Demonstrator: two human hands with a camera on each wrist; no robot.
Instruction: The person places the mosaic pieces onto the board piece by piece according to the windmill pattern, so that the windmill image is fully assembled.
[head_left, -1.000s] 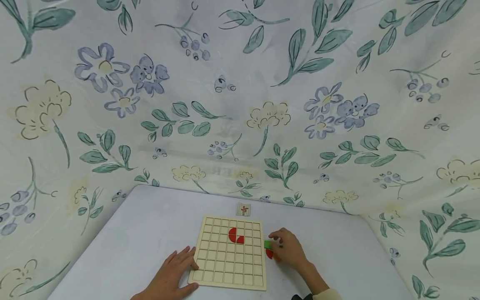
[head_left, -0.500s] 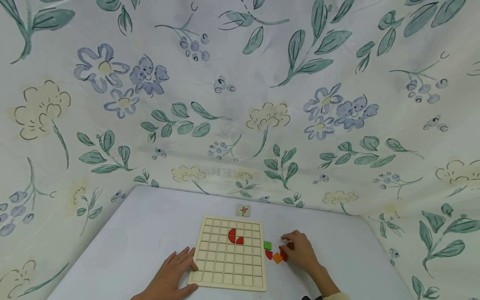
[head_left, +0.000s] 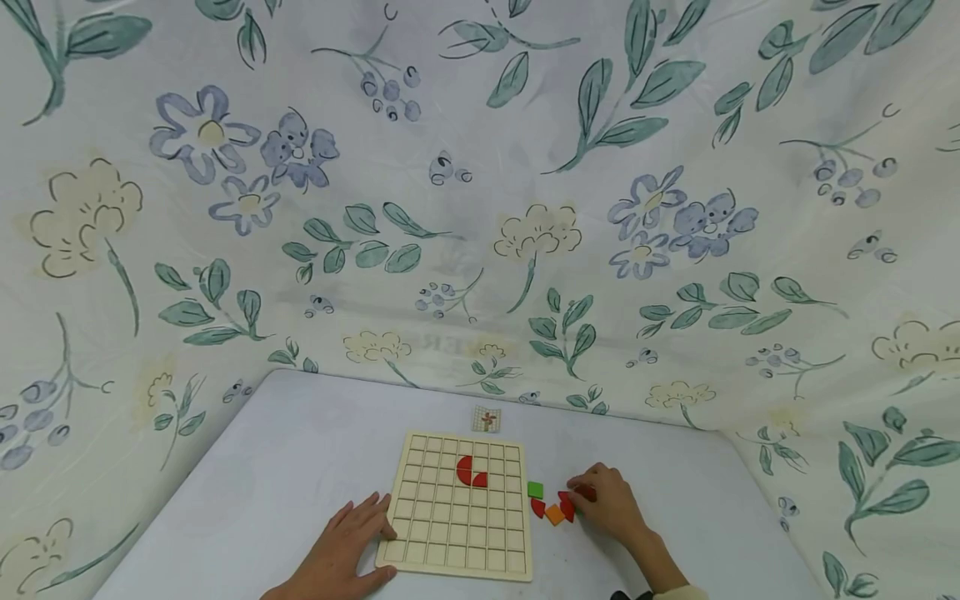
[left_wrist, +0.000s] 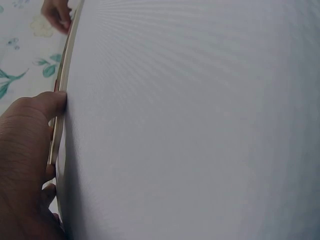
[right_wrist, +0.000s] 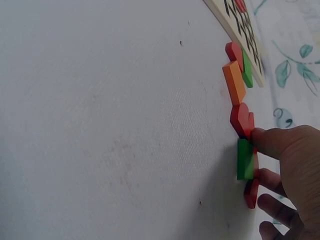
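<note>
A pale wooden grid board (head_left: 437, 510) lies on the white table, with several red quarter-circle pieces (head_left: 465, 470) together in its upper middle cells. My left hand (head_left: 341, 542) rests at the board's lower left corner, fingers spread along the left edge and thumb at the near edge. To the right of the board, my right hand (head_left: 611, 504) pinches a red piece (head_left: 585, 492) between thumb and forefinger, low over the table. Close by lie a green square (head_left: 535, 490), an orange square (head_left: 554, 515) and red pieces (head_left: 537, 507). A green piece (right_wrist: 245, 160) sits by the fingers in the right wrist view.
A small printed pattern card (head_left: 487, 419) lies just beyond the board's far edge. Floral cloth (head_left: 480, 208) hangs behind and beside the white table (head_left: 315, 433). Another red piece (right_wrist: 251, 194) lies near the right fingertips in the right wrist view.
My right hand has moved right, away from the board's edge, uncovering the green, orange and red pieces, and then settled over a red piece. The left hand and board stay put.
</note>
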